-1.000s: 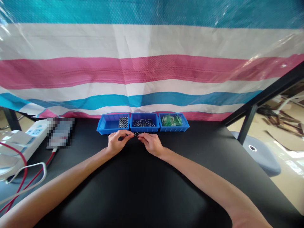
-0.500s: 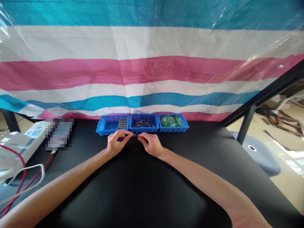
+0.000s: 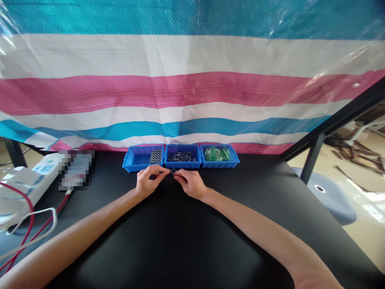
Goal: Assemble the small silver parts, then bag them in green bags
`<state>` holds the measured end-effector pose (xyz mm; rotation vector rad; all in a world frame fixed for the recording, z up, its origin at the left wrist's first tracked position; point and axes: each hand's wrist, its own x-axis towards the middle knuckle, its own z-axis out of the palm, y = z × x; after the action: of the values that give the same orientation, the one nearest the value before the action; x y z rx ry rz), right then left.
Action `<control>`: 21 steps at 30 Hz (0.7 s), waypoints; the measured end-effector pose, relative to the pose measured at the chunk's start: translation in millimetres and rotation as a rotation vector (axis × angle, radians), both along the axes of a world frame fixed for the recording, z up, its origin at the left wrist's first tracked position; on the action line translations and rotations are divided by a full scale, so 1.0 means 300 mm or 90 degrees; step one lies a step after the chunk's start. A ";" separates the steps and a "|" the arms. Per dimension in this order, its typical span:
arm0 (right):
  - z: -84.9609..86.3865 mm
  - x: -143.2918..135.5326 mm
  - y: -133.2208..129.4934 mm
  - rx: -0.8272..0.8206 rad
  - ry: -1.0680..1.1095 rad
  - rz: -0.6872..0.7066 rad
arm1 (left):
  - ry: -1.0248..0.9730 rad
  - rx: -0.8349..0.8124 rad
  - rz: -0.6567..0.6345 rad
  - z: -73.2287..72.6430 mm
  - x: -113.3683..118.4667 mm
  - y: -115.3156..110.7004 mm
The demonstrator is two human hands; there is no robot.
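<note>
My left hand (image 3: 147, 180) is closed in a pinch, thumb and forefinger meeting at small, thin, shiny metal pieces (image 3: 172, 171). From the other side my right hand (image 3: 191, 183) pinches at the same spot, its fingertips almost touching those of the left. The pieces look like screws or pins, but they are too small to make out fully. Just behind the hands stands a middle blue bin (image 3: 182, 165) with many loose dark and silvery metal pins or screws (image 3: 181, 156) in it.
A left blue bin (image 3: 135, 166) holds small round metal parts (image 3: 156, 155) in rows. Green and clear plastic pieces (image 3: 217, 153) fill the right blue bin (image 3: 221, 164). A power strip (image 3: 36, 180) with cables lies at left. Behind hangs a striped tarp (image 3: 192, 92); a grey stool (image 3: 327, 196) stands right.
Almost nothing has moved. Both hands stay pinched together in front of the middle bin, with only a slight shift of the metal pieces between the fingertips.
</note>
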<state>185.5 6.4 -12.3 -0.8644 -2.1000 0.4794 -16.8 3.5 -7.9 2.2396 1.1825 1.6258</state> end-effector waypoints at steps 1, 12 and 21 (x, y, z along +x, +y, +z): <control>-0.001 0.000 0.001 -0.002 -0.001 0.005 | 0.000 0.001 -0.001 0.000 0.000 0.000; 0.008 0.001 -0.007 0.004 -0.009 0.003 | 0.018 0.003 -0.006 0.008 0.000 -0.003; 0.013 0.002 -0.011 0.014 0.005 -0.019 | 0.022 0.032 0.009 0.009 0.003 -0.003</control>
<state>186.1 3.2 -8.5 -0.8796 -2.0788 0.4426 -16.0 2.7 -5.0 2.3034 1.1807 1.6479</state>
